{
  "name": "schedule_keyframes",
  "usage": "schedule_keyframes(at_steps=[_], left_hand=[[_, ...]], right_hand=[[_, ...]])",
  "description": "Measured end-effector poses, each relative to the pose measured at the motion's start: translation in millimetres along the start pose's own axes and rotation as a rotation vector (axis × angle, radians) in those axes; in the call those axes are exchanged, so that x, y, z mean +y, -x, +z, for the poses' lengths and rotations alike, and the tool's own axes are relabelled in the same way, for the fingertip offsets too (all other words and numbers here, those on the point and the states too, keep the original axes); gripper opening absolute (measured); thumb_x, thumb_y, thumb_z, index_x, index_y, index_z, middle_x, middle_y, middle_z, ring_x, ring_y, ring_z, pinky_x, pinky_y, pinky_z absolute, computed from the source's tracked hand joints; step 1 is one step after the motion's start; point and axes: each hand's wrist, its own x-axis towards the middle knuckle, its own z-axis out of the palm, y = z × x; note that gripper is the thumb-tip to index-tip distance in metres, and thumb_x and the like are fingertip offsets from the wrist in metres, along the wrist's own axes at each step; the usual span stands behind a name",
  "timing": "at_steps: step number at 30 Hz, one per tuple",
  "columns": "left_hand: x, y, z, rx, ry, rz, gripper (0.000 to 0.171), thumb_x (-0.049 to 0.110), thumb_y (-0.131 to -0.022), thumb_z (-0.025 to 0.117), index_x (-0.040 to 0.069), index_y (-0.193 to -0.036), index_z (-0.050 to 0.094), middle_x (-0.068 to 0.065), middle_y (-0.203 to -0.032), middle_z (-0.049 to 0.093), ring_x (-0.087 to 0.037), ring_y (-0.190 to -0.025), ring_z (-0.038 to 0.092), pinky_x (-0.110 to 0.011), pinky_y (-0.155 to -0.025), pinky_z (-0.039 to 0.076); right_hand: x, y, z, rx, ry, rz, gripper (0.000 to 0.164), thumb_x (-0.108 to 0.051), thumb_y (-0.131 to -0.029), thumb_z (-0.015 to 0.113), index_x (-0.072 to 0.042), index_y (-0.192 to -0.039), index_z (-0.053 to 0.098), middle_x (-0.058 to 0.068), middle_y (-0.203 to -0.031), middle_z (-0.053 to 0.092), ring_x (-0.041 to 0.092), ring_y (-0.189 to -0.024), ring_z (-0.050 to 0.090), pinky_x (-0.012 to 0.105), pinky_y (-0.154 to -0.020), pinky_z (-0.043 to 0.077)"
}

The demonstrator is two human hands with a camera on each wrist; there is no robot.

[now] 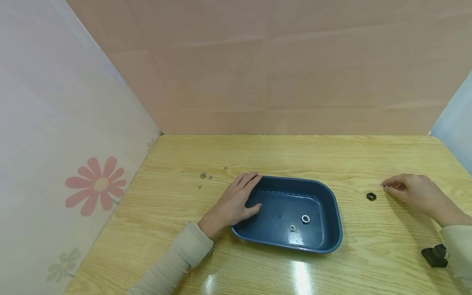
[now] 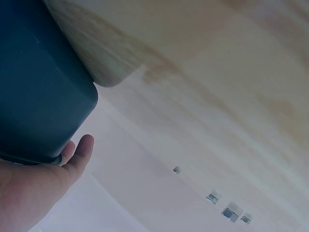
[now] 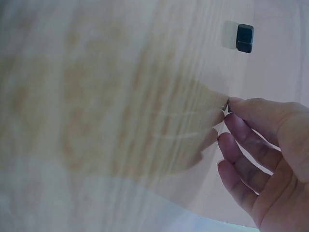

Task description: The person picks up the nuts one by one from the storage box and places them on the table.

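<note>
A dark blue plastic tray [image 1: 295, 246] lies on the wooden table, holding two silvery hex nuts, a larger nut [image 1: 305, 219] and a smaller nut [image 1: 292, 228], plus a tiny dark speck. My left hand [image 1: 236, 200] grips the tray's left side; the thumb reaches inside, and the fingers bend over the rim at the far left corner. Right of the tray, my right hand [image 1: 416, 192] pinches a very small shiny metal piece [image 3: 227, 105] between thumb and index finger, mostly hidden by the fingertips. Close by on its left lies a black hex nut [image 1: 371, 196].
Several small nuts, among them a grey nut [image 1: 203, 175], lie scattered left of the tray. A black device [image 1: 435, 256] sits by the right sleeve. A brown paper-like wall stands along the table's back edge, and a pale flowered wall [image 1: 110, 98] runs along the left.
</note>
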Motion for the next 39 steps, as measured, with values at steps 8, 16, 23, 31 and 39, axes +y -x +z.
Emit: schedule_keyframes(at_steps=[8,16,23,31,39], left_hand=[[0.3,-1.2,0.1,0.006,0.002,0.004,0.077,0.038,-0.091,0.069,0.012,-0.154,0.034,-0.004,-0.158,0.036,-0.021,-0.143,0.035,-0.040,-0.119,0.034],[2.1,-2.7,0.4,-0.006,0.009,-0.001,0.077,0.038,-0.091,0.069,0.012,-0.154,0.034,-0.003,-0.159,0.035,-0.021,-0.143,0.034,-0.039,-0.119,0.034],[1.9,-2.6,0.5,0.002,0.008,0.002,0.077,0.037,-0.091,0.069,0.012,-0.154,0.034,-0.003,-0.158,0.035,-0.021,-0.143,0.035,-0.040,-0.119,0.034],[2.6,-1.4,-0.3,0.009,0.006,0.011,0.076,0.038,-0.091,0.069,0.011,-0.154,0.034,-0.004,-0.158,0.036,-0.021,-0.142,0.036,-0.041,-0.118,0.036],[2.3,-1.1,-1.3,0.004,0.002,0.005,0.077,0.038,-0.091,0.069,0.012,-0.155,0.033,-0.003,-0.159,0.035,-0.021,-0.143,0.035,-0.041,-0.118,0.035]], right_hand=[[2,0,-2,-0.018,-0.001,0.006,0.023,-0.006,-0.089,0.070,0.011,-0.105,0.069,0.019,-0.084,0.071,0.032,-0.074,0.067,0.056,-0.070,0.052],[-1,5,-3,0.037,-0.029,0.005,0.030,-0.011,-0.091,0.069,0.009,-0.112,0.067,0.023,-0.092,0.071,0.037,-0.078,0.066,0.053,-0.066,0.051],[-20,3,-6,0.150,-0.066,-0.040,0.028,-0.012,-0.088,0.073,0.002,-0.113,0.069,0.023,-0.100,0.071,0.022,-0.079,0.064,0.052,-0.070,0.051],[-39,3,-9,0.166,-0.082,-0.066,0.029,-0.016,-0.089,0.073,-0.001,-0.114,0.069,0.023,-0.106,0.070,0.039,-0.088,0.063,0.054,-0.074,0.049],[-48,2,-10,0.168,-0.109,-0.077,0.029,-0.017,-0.090,0.072,-0.002,-0.114,0.069,0.022,-0.106,0.070,0.039,-0.090,0.063,0.055,-0.073,0.049]])
